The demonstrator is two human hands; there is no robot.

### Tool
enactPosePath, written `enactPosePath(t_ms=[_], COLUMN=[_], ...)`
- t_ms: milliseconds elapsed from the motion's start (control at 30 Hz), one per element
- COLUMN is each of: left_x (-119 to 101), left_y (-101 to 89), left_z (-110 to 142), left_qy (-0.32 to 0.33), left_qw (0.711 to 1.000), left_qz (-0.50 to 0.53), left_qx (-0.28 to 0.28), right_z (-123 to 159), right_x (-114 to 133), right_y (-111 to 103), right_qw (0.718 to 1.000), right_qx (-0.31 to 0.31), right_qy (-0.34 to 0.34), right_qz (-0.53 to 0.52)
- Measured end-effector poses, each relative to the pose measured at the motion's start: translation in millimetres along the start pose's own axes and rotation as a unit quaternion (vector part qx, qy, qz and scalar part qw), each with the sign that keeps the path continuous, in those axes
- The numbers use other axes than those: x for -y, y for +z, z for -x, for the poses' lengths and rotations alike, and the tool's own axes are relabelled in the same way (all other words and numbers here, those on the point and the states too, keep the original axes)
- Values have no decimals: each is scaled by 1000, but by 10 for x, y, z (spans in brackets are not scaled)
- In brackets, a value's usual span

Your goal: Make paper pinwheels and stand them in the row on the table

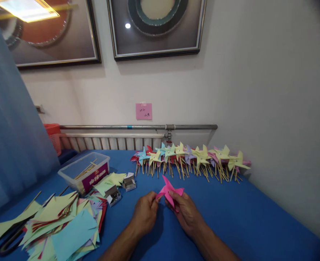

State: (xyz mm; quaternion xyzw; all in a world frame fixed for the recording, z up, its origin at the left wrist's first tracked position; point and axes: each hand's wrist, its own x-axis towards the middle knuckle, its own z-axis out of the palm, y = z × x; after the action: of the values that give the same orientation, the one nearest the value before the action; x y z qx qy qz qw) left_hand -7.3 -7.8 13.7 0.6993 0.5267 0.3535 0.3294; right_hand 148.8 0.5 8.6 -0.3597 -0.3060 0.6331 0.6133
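Right hand point(186, 214): thumb over fingers, closed on the pink paper pinwheel point(168, 190) near its centre. Left hand point(145, 212): fingers curled in, right at the pinwheel's left blade; can't tell what, if anything, they pinch. Pinwheel is up between both hands, over the blue tabletop point(230, 221).

Just left, beyond the left hand: two small open cardboard boxes, nearer one point(113, 196) with small metallic bits inside, farther one point(129, 182) contents unclear. Next to them, a clear plastic tub point(96, 177) with purple label, thin sticks point(86, 171) inside. Near left: messy pile of coloured paper sheets point(74, 232), dark-handled scissors point(21, 224) beside it.

Far side: row of multicoloured pinwheels on sticks point(170, 153), lying bunched along the wall. Radiator point(119, 143) behind, pink note point(143, 111) taped above it.
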Motion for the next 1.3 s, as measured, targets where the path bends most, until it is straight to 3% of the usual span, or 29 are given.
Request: enactPosePath(t_ms=[1300], left_x=[22], left_y=[-8], left_z=[-7], left_qy=[-1], left_qw=[1000], left_qz=[9], left_qx=[8], right_z=[-5], right_x=[-25], right_y=[3], right_qw=[1000], right_qx=[6], right_qy=[-7], right_qz=[-3])
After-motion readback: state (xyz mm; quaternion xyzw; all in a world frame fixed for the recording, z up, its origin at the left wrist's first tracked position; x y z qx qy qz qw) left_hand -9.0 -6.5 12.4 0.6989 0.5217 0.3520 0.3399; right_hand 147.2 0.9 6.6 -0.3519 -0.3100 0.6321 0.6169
